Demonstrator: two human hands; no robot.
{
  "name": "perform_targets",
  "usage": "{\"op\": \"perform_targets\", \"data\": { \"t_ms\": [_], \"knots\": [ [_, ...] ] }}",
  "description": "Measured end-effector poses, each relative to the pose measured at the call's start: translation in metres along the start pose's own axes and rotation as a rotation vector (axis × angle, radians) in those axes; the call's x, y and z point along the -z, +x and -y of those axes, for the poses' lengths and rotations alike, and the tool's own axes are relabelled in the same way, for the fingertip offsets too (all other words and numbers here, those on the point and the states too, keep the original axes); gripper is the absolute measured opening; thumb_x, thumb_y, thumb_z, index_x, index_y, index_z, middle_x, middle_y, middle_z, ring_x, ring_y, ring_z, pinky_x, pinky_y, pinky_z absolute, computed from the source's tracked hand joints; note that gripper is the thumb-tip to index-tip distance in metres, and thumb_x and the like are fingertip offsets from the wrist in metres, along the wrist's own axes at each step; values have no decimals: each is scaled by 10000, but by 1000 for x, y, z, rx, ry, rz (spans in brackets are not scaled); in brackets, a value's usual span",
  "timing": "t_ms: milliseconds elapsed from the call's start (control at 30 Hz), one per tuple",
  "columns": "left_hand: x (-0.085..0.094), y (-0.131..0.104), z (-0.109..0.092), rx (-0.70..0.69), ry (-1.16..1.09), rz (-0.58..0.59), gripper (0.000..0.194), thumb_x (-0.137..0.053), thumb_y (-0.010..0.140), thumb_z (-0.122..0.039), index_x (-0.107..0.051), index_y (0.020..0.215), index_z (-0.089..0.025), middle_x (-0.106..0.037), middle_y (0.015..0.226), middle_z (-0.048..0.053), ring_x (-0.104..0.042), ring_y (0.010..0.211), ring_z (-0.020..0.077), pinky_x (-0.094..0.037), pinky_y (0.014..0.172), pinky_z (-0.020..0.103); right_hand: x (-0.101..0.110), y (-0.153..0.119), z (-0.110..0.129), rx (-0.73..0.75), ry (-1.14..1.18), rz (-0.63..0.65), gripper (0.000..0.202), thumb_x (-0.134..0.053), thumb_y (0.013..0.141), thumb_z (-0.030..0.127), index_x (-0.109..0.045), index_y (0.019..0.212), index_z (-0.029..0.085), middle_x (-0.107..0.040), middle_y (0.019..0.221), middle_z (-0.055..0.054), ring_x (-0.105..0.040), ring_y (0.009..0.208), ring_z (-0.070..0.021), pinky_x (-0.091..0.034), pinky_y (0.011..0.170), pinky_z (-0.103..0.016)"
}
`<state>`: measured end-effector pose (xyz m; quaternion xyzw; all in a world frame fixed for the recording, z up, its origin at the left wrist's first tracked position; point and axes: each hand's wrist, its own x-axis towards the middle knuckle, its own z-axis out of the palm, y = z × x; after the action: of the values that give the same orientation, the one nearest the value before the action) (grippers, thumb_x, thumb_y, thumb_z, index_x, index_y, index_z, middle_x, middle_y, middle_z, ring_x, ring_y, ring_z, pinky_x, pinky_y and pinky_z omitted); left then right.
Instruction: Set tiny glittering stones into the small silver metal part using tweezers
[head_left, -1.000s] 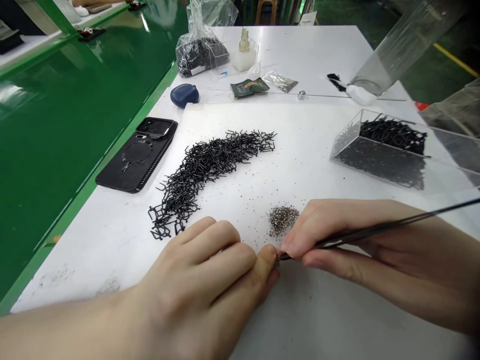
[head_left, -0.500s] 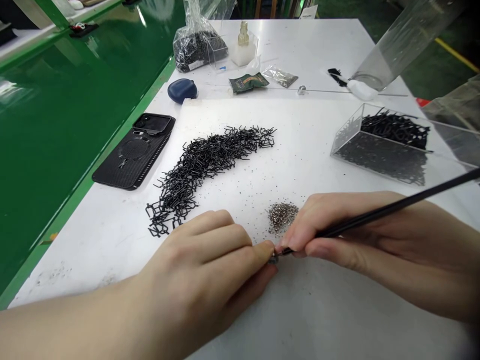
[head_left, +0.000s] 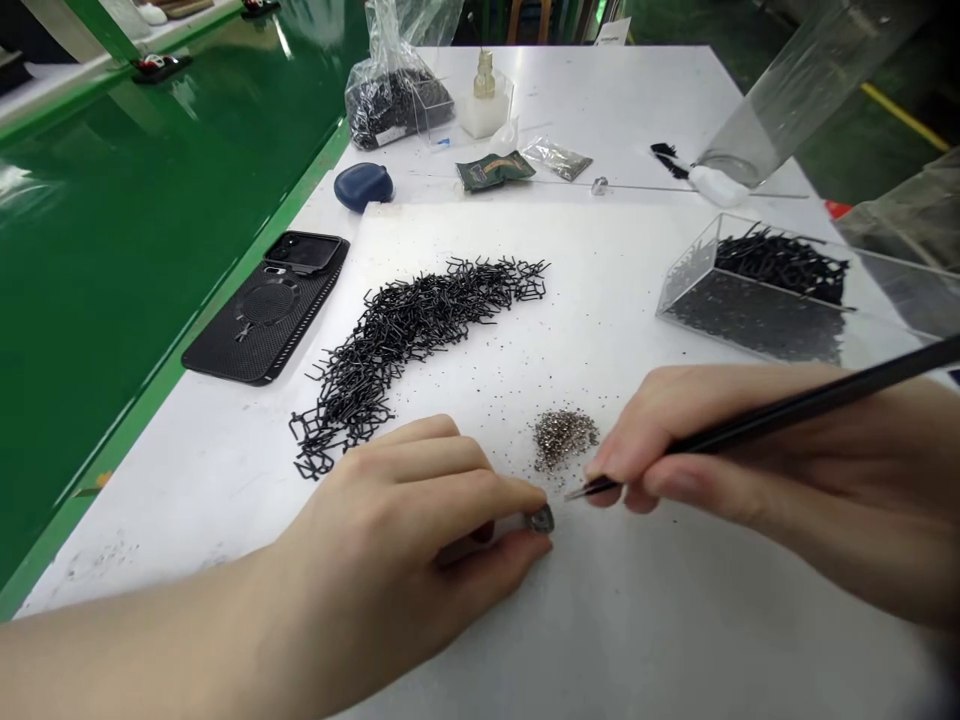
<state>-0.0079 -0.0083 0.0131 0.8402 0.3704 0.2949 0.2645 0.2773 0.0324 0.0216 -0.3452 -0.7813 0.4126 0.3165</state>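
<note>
Black clips (head_left: 409, 335), phone (head_left: 266, 310), clear box (head_left: 757, 290) around hands (head_left: 420, 530)

Tweezers (head_left: 750, 428) now clear of left hand (head_left: 405, 530)

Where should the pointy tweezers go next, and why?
Probably a short way up to the bead pile. The tweezers in the right hand look empty at the tip, which sits between the pile and the small part pinched in the left hand.
</note>
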Motion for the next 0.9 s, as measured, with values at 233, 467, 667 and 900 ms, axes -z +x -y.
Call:
{"op": "perform_targets", "data": {
  "t_ms": [233, 467, 667, 900],
  "knots": [
    [-1, 4, 0, 29, 13, 17, 159, -770, 1027, -90, -879, 1075, -196, -738, 761, -27, -671, 705, 121, -551, 649, 206, 45, -10, -5, 124, -453, -104, 194, -844, 1056, 207, -891, 1119, 384, -839, 993, 17, -762, 764, -147, -583, 586, -251],
    [-4, 7, 2, 29, -1, 7, 173, -750, 1002, -90, -879, 1051, -195, -762, 775, -22, -678, 691, 114, -528, 645, 217, 56, -20, -11, 38, -555, 116, 317, -682, 1015, 167, -920, 1105, 358, -902, 958, -11, -843, 688, -225, -621, 546, -324],
    [-9, 4, 10, 12, -22, -5, 156, -806, 922, -65, -880, 988, -186, -772, 748, -12, -687, 690, 153, -527, 657, 267, 50, -16, 14, -58, -620, 24, 254, -694, 1036, 223, -911, 1110, 330, -864, 922, -28, -774, 646, -203, -555, 511, -329],
    [-12, 2, 11, 29, -28, 4, 149, -914, 873, -98, -893, 991, -187, -790, 755, -7, -689, 699, 181, -551, 698, 294, 12, 61, 30, 3, -514, 49, 241, -683, 1058, 291, -924, 1069, 288, -909, 965, -35, -755, 716, -216, -602, 685, -370]
  ]
}}
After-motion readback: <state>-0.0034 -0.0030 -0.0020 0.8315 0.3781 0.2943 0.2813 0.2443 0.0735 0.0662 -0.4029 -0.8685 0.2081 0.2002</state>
